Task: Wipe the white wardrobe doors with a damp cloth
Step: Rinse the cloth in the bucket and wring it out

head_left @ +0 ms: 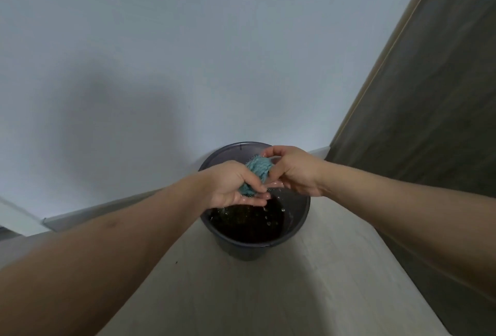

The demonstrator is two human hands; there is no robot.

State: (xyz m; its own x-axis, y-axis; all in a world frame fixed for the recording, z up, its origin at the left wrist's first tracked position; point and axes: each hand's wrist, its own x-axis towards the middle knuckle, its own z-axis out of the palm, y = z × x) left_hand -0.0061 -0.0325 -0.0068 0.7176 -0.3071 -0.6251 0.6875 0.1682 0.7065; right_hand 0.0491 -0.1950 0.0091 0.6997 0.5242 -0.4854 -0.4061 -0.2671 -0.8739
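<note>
A pale wall (188,53) fills most of the view, meeting a light floor (241,295) at a skirting board, with a dark wood-grain panel (429,107) running down the right side. Against the wall stands a dark bucket (300,214) holding water (droplets hang in the air just under the hands). Both bare forearms reach over it. The left hand (233,188) curls round the lower end of a bunched teal cloth (256,174), palm up and wet. The right hand (292,172) pinches the cloth's upper end between thumb and fingers. The cloth sits between the two hands, directly above the bucket's mouth.
</note>
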